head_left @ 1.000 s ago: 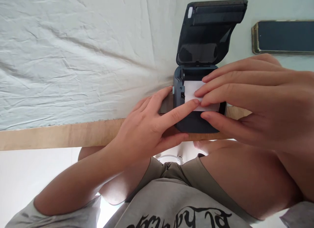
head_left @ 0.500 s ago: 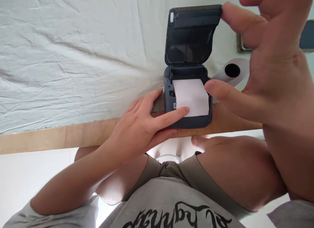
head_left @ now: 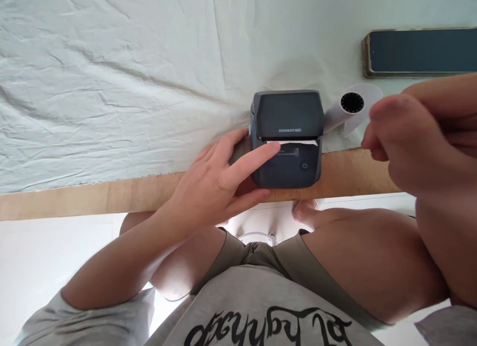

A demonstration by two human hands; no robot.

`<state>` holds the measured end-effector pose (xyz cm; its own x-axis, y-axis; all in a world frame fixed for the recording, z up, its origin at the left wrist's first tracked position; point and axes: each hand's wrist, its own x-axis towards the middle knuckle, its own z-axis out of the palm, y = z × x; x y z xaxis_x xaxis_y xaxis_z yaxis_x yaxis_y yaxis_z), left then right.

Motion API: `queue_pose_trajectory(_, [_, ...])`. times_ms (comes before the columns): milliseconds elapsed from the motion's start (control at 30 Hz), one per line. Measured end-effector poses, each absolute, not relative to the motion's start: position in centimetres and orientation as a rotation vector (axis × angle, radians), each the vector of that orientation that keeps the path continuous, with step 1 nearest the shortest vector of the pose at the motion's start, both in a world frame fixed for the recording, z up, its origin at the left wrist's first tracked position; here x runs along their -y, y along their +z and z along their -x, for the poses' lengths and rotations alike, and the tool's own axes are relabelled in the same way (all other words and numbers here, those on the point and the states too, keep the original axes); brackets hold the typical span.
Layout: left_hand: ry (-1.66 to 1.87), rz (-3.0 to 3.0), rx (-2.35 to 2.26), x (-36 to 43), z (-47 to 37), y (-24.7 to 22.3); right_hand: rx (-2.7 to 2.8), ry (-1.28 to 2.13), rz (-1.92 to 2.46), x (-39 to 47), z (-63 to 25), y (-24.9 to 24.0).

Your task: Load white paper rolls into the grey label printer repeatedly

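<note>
A dark blue label printer point(head_left: 288, 112) stands at the table's front edge with its lid down. From the slot between lid and front panel a strip of white paper point(head_left: 303, 142) sticks out. My left hand point(head_left: 219, 179) is around the printer's left side, its index fingertip on the paper at the slot and its other fingers along the side and front edge. Off to the right of the printer, my right hand point(head_left: 417, 132) is raised with its fingers curled together; whether anything is between them is hidden.
Just right of the printer lies a white paper roll point(head_left: 335, 115) with a dark round end. A phone point(head_left: 421, 50) lies at the back right. Pale wrinkled cloth point(head_left: 130, 87) covers the table, whose wooden edge point(head_left: 93, 197) shows in front.
The printer's lid has gone from raised to closed over the paper. My right hand has left the lid, moved right and down, and curled its fingers. My left hand has stayed at the printer.
</note>
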<state>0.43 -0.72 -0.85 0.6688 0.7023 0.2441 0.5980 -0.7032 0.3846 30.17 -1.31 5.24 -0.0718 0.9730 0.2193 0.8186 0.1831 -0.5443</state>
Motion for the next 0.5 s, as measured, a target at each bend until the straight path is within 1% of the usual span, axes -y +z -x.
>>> queue_pose_trajectory(67, [0.570,-2.635,-1.025,0.7,-0.5,-1.0,2.084,0.333,1.604,0.6,-30.4,4.2])
queue_pose_trajectory(200, [0.633,-2.678,-0.990,0.7,-0.5,-1.6,2.041,0.274,1.679,-0.6,-30.3,2.5])
queue_pose_trajectory(367, [0.683,-2.571,-1.056,1.0,-0.7,-1.6,2.102,0.227,1.938,-1.5,-29.2,3.8])
queue_pose_trajectory(500, [0.583,-2.542,-1.104,0.9,-0.7,-1.0,2.322,0.225,2.025,-2.4,-29.0,4.8])
